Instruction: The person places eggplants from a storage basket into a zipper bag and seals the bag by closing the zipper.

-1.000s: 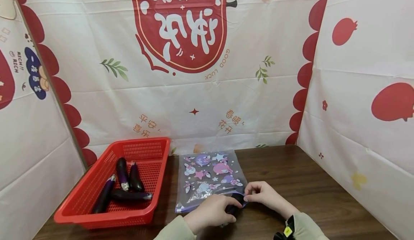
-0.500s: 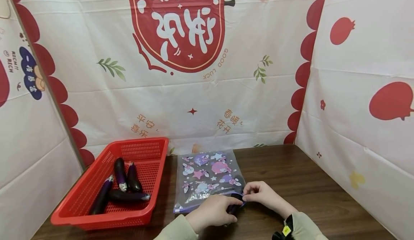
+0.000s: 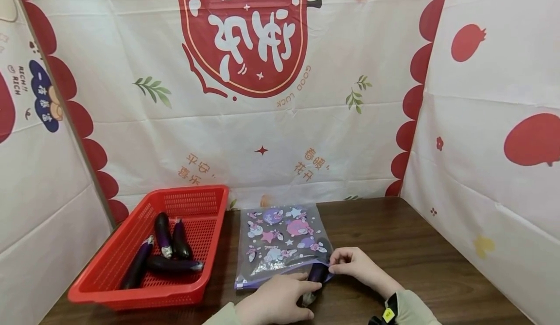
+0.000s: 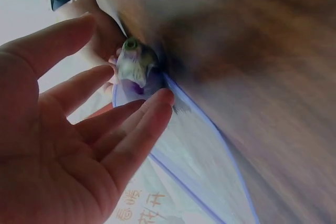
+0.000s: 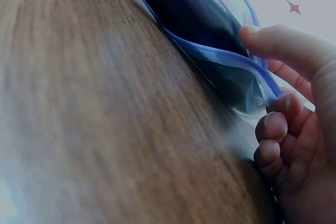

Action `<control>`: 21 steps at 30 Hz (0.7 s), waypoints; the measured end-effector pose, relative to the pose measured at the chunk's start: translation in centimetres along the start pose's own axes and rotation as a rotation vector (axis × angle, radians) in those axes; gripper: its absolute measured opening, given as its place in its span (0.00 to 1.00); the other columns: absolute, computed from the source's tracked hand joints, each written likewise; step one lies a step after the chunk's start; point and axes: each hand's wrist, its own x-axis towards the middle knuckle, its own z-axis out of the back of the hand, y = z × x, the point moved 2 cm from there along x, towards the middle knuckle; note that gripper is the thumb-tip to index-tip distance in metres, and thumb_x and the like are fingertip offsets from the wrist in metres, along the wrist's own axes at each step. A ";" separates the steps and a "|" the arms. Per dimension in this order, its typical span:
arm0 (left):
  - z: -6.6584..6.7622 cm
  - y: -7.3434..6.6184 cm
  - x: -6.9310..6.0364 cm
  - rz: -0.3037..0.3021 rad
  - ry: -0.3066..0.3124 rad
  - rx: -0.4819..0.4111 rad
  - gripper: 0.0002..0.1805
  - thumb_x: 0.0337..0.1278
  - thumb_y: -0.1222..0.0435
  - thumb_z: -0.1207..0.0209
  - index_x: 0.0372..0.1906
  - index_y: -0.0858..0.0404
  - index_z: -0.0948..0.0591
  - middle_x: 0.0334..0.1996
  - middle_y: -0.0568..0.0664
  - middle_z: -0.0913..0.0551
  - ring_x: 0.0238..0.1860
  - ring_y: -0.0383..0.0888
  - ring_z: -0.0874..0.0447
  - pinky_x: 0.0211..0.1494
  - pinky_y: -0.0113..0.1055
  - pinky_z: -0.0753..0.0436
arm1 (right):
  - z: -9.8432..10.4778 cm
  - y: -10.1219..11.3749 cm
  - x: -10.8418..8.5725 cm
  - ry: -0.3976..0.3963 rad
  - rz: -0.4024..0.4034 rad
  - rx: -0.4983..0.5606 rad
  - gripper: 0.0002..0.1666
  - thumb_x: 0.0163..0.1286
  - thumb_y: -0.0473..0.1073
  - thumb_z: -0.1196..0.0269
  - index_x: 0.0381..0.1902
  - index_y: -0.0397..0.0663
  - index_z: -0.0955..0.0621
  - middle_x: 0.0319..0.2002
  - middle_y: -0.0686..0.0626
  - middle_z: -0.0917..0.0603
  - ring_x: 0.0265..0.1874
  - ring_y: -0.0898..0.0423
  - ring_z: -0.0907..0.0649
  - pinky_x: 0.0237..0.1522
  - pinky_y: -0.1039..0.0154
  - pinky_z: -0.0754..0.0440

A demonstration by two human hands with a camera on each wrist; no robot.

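A clear zip bag (image 3: 280,242), printed with pink, purple and pale blue cartoons and stars, lies flat on a dark wood table (image 3: 393,232), its purple-edged mouth facing you. At the right end of that mouth, a dark eggplant (image 3: 318,272) lies partly in the bag: its blunt end shows through the film, while its pale green stem end (image 4: 135,66) sticks out of the bag on your side. Its long axis runs across the bag's mouth, pointing away from you and leaning slightly right as it goes in.

Your left hand (image 3: 277,299) is just outside the bag's mouth, beside the stem end and nearer to it than your other hand. Its fingers are extended and its thumb stands apart, gripping nothing; whether a fingertip grazes the eggplant, you cannot tell from these views. From that hand, the eggplant's body lies ahead and to the right, toward the bag's inside.

Your right hand (image 3: 356,264) is at the right corner of the bag's mouth, thumb and fingers pinching the purple edge (image 5: 215,53), with the eggplant's body close beside the thumb.

Left of the bag, a red basket (image 3: 153,297) holds four other eggplants (image 3: 175,265).
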 end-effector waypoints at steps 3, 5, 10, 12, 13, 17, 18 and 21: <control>-0.1 0.0 -0.5 -0.003 0.015 -0.029 0.29 0.52 0.50 0.33 0.62 0.47 0.21 0.60 0.48 0.24 0.58 0.37 0.26 0.52 0.33 0.24 | 0.0 0.0 0.0 -0.011 -0.003 -0.007 0.03 0.59 0.34 0.32 0.31 0.42 0.18 0.20 0.59 0.27 0.20 0.67 0.29 0.23 0.71 0.32; -0.3 0.0 -0.7 0.001 0.018 -0.044 0.28 0.52 0.50 0.33 0.61 0.48 0.21 0.60 0.47 0.24 0.58 0.37 0.26 0.52 0.32 0.24 | -0.1 0.0 0.0 -0.009 -0.003 -0.006 0.03 0.59 0.33 0.33 0.31 0.43 0.18 0.20 0.58 0.27 0.20 0.67 0.29 0.22 0.71 0.32; -0.6 0.0 -0.7 0.012 0.028 -0.053 0.30 0.52 0.50 0.34 0.63 0.49 0.22 0.62 0.48 0.25 0.55 0.35 0.26 0.51 0.31 0.24 | -0.1 0.0 0.0 -0.007 -0.002 -0.005 0.03 0.60 0.34 0.32 0.32 0.42 0.18 0.20 0.58 0.27 0.21 0.67 0.29 0.22 0.70 0.32; -0.6 0.0 -0.5 0.002 0.028 -0.042 0.31 0.52 0.50 0.34 0.64 0.50 0.23 0.63 0.50 0.26 0.56 0.36 0.26 0.52 0.31 0.24 | 0.0 -0.1 -0.1 -0.011 -0.002 -0.006 0.04 0.60 0.35 0.32 0.31 0.41 0.18 0.20 0.59 0.27 0.21 0.67 0.29 0.22 0.70 0.32; -0.6 0.0 -0.5 -0.001 0.028 -0.038 0.31 0.52 0.50 0.34 0.64 0.50 0.23 0.63 0.51 0.26 0.57 0.36 0.26 0.53 0.32 0.24 | 0.0 -0.2 -0.1 -0.011 -0.001 -0.004 0.04 0.60 0.36 0.32 0.31 0.41 0.18 0.20 0.59 0.27 0.21 0.67 0.29 0.22 0.70 0.32; -0.8 -0.1 -0.1 0.000 0.021 -0.019 0.34 0.51 0.49 0.34 0.66 0.50 0.26 0.64 0.54 0.27 0.60 0.41 0.27 0.56 0.33 0.25 | 0.0 -0.3 0.0 -0.009 0.003 0.006 0.04 0.61 0.36 0.33 0.31 0.41 0.18 0.20 0.60 0.27 0.21 0.67 0.29 0.22 0.70 0.32; -0.8 -0.1 0.0 0.007 0.027 -0.020 0.35 0.51 0.49 0.34 0.67 0.50 0.27 0.65 0.54 0.28 0.60 0.42 0.27 0.56 0.34 0.25 | 0.0 -0.3 0.0 -0.009 0.006 0.005 0.04 0.61 0.35 0.33 0.31 0.41 0.18 0.20 0.60 0.27 0.21 0.67 0.29 0.22 0.70 0.32; -1.0 -0.1 0.2 0.034 0.064 -0.025 0.39 0.51 0.47 0.34 0.70 0.48 0.31 0.67 0.55 0.32 0.61 0.45 0.27 0.55 0.36 0.24 | -0.1 -0.4 0.0 -0.012 0.001 0.000 0.04 0.60 0.35 0.33 0.31 0.41 0.18 0.20 0.59 0.27 0.21 0.67 0.29 0.23 0.70 0.31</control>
